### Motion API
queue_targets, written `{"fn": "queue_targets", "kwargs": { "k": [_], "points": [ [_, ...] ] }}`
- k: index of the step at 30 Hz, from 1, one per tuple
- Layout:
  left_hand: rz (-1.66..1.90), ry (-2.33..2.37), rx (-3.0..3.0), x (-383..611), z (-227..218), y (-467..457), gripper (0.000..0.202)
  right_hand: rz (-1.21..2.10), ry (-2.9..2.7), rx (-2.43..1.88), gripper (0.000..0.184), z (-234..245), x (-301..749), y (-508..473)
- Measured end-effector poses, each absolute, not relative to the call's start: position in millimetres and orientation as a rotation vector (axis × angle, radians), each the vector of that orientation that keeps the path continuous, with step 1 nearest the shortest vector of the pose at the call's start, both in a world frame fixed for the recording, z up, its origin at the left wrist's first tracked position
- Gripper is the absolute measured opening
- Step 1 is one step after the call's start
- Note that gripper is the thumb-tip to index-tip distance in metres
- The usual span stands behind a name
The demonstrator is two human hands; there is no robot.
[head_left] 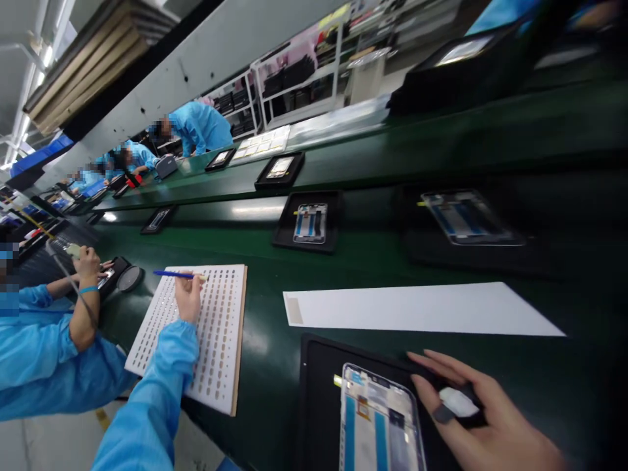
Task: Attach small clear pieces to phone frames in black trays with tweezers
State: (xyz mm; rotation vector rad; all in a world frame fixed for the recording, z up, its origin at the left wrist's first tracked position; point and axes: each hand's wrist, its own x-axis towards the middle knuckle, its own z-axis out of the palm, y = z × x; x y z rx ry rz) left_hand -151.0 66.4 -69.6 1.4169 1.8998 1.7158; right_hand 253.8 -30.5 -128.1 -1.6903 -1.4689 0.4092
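My left hand (188,296) pinches a thin blue pen-shaped tool (169,273) over a white sheet (161,330) with many rows of small brownish-grey pieces. The tool's tip end is close to the sheet's upper part. At the lower right, my right hand (483,405) curls at the right side of a black tray (318,386). A small white object (458,401) with something dark around it lies between its thumb and fingers; its kind is unclear. A phone frame (380,418) with blue strips and a yellow tab lies in the tray, close to my right thumb.
A long white strip (392,309) lies on the green bench beyond the tray. Further black trays with phone parts (310,224) stand on the green line behind. At the left, a co-worker in a blue sleeve (39,353) works beside a round grey disc (130,279).
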Motion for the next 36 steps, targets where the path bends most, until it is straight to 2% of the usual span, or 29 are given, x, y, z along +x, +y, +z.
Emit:
{"fn": "queue_targets", "kwargs": {
  "k": [3, 8, 11, 27, 32, 36],
  "points": [
    [1.669, 1.683, 1.512, -99, -56, 36, 0.030, 0.499, -1.402, -1.577, 0.033, -100, 235, -37],
    [1.473, 1.317, 1.765, -13, -41, -18, 0.014, 1.003, -1.292, -1.226, 0.027, -69, 192, -47],
    [1.440, 1.126, 1.896, 19, -38, -30, 0.010, 1.139, -1.204, -1.159, 0.027, -59, 183, -49],
    [1.382, 1.036, 2.252, 42, -42, -28, 0.013, 1.061, -1.043, -1.194, 0.021, -57, 190, -50],
    [1.381, 1.145, 2.010, 45, -43, -30, 0.010, 1.102, -1.036, -1.116, 0.019, -60, 191, -50],
    [1.295, 1.253, 1.594, 49, -44, -29, 0.022, 1.157, -0.974, -1.087, 0.019, -60, 190, -51]
  ]
}}
